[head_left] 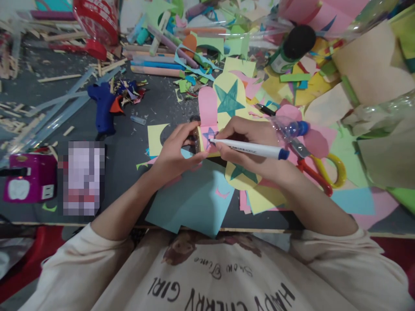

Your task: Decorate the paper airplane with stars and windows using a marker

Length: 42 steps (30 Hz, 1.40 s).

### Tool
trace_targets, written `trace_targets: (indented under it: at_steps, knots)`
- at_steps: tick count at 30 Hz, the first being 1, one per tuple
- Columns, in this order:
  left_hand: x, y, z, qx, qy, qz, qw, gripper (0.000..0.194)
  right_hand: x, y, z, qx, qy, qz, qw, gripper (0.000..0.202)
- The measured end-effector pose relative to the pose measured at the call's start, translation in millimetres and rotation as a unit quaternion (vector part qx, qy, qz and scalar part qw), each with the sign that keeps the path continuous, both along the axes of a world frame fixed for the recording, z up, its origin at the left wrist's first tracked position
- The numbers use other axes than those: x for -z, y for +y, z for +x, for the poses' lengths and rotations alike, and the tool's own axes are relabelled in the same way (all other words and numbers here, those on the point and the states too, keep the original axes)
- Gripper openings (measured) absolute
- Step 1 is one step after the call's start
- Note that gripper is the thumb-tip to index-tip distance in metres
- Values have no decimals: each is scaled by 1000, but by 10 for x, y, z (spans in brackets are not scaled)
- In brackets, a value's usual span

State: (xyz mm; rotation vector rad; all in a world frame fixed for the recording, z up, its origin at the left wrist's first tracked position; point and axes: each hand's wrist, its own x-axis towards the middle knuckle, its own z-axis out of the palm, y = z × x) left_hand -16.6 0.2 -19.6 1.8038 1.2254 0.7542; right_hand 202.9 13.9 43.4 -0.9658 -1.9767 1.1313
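My right hand point(248, 140) grips a white marker point(249, 148) with a blue end. The marker's tip touches a blue star outline, partly coloured, on a small pink paper piece point(209, 134). My left hand point(177, 147) holds the lower left edge of that piece between thumb and fingers. Above it stands a rounded pink flap point(208, 106), beside a yellow paper shape point(228, 84) bearing a green star. Another yellow shape with a green star point(243, 173) lies partly under my right wrist. Below my hands is a light blue sheet point(194, 194).
A blue glue gun point(103, 108) lies at the left, near a purple box point(30, 178) and a blurred-out rectangle point(83, 178). Scissors point(316, 172) are beside my right forearm. Markers point(158, 69), a black-capped bottle point(292, 47) and paper scraps crowd the back.
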Motion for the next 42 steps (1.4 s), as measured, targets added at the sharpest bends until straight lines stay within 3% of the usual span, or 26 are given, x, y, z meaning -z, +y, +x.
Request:
trace_targets:
  at_steps: [13, 25, 29, 34, 38, 42]
  knots:
    - [6, -3, 2, -7, -6, -3, 1000, 63, 6, 9, 0, -32, -5, -3, 999, 32]
    - [11, 3, -11, 2, -20, -3, 1000, 63, -2, 7, -6, -5, -8, -8, 1000, 34]
    - [11, 2, -15, 7, -7, 6, 1000, 61, 10, 19, 5, -37, 9, -21, 999, 37]
    - [17, 5, -16, 0, -8, 7, 1000, 65, 15, 23, 8, -7, -5, -20, 1000, 34]
    - [18, 9, -15, 1, -20, -8, 1000, 69, -5, 25, 20, -40, -16, -42, 998, 37]
    - [1, 4, -4, -4, -28, -20, 999, 67, -11, 27, 24, -29, -10, -41, 999, 38]
